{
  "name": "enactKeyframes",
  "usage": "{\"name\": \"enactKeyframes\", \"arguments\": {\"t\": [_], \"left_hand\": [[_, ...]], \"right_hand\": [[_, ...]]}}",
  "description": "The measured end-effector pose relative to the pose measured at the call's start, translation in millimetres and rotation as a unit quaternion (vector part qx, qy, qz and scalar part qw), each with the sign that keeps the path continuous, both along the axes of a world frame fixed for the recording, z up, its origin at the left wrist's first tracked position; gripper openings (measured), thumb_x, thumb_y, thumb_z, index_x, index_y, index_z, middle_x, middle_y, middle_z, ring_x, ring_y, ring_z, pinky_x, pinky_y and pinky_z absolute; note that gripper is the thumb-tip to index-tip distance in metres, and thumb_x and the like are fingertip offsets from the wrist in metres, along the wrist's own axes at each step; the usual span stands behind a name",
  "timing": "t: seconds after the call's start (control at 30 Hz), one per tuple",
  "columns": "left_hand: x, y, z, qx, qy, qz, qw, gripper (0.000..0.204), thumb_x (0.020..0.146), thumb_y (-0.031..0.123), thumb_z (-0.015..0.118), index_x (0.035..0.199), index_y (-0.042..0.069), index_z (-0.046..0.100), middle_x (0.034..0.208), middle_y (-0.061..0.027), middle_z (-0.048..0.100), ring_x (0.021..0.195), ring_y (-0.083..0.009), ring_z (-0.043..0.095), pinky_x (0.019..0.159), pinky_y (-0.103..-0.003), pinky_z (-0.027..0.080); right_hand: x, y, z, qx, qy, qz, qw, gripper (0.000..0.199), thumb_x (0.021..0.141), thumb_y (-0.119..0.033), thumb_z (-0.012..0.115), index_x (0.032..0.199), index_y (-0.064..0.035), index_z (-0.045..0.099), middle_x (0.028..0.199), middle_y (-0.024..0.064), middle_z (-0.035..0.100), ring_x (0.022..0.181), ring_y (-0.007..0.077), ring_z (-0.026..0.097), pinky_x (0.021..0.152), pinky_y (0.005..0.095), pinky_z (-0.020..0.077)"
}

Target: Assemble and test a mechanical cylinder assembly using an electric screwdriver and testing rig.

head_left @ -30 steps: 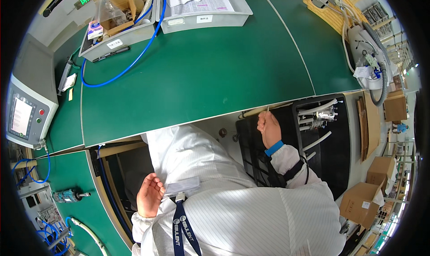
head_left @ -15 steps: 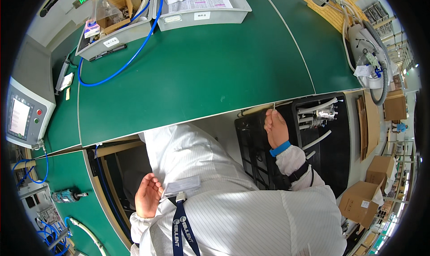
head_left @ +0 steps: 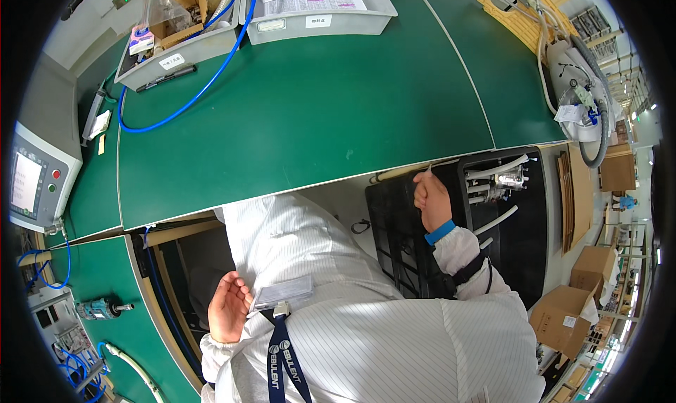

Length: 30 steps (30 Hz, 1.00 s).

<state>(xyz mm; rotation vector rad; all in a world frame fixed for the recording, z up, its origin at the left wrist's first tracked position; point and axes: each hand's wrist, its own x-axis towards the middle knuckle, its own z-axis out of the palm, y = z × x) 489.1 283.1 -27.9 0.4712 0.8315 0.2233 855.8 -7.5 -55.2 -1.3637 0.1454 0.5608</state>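
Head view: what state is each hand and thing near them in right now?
Right hand: closed on a small pale piece, over the black tray.
Left hand: open, empty, beside the badge holder.
White tubes: lying in the tray.
Blue hose: slack on the green table.

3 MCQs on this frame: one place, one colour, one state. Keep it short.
1. Where is the right hand?
A. on the green table
B. over the black crate beside the table
C. on the control panel

2. What colour is the hose on the green table?
A. blue
B. red
C. yellow

3. How is the left hand?
A. gripping a pen
B. holding a box
C. open, empty, beside the badge

B: the hand is down at the black crate.
A: the hose is blue.
C: its palm is bare next to the badge.
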Motion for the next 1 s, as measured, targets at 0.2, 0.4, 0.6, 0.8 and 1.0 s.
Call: {"name": "enactKeyframes", "arguments": {"t": [0.2,0.4,0.6,0.8,1.0], "left_hand": [[0,1,-2,0.0,-0.003,0.002,1.0,0.028,0.103,0.027,0.047,0.116,0.004,0.054,0.098,-0.0051,0.058,0.088,-0.016,0.056,0.082,-0.028,0.048],[1,0,1,0.005,0.007,-0.002,1.0,0.026,0.102,0.026,0.047,0.116,0.005,0.053,0.098,-0.0036,0.056,0.088,-0.0143,0.055,0.08,-0.027,0.049],[0,1,-1,-0.001,-0.002,0.003,1.0,0.028,0.102,0.026,0.047,0.117,0.003,0.053,0.099,-0.0053,0.057,0.088,-0.0156,0.057,0.081,-0.027,0.049],[-2,0,-3,0.001,-0.005,0.005,1.0,0.029,0.101,0.027,0.049,0.117,0.003,0.053,0.1,-0.0056,0.058,0.088,-0.0154,0.057,0.081,-0.027,0.049],[-1,1,-4,-0.002,-0.005,0.004,1.0,0.028,0.101,0.027,0.05,0.117,0.003,0.053,0.099,-0.0053,0.058,0.088,-0.0155,0.058,0.081,-0.027,0.05]], "right_hand": [[2,-3,-28,-0.349,-0.347,0.036,0.87,0.021,0.096,-0.015,0.06,0.097,0.001,0.046,0.07,0.0112,0.058,0.062,0.0251,0.057,0.06,0.0405,0.0466],[-2,2,-9,-0.426,-0.335,0.096,0.835,0.018,0.097,-0.014,0.058,0.099,0.001,0.047,0.079,0.0214,0.062,0.07,0.0359,0.061,0.065,0.0394,0.0485],[3,0,-8,-0.387,-0.432,0.094,0.809,0.017,0.096,-0.013,0.057,0.1,0.0038,0.059,0.085,0.0209,0.064,0.08,0.039,0.063,0.071,0.0415,0.0492],[1,8,-6,-0.362,-0.481,0.035,0.798,0.019,0.098,-0.014,0.052,0.097,0.0043,0.06,0.088,0.0224,0.064,0.084,0.0434,0.061,0.073,0.0432,0.0484],[3,-2,-20,-0.266,-0.263,0.013,0.927,0.027,0.103,-0.024,0.048,0.092,-0.0023,0.059,0.064,0.0012,0.049,0.054,0.0134,0.047,0.051,0.0282,0.0377]]}}
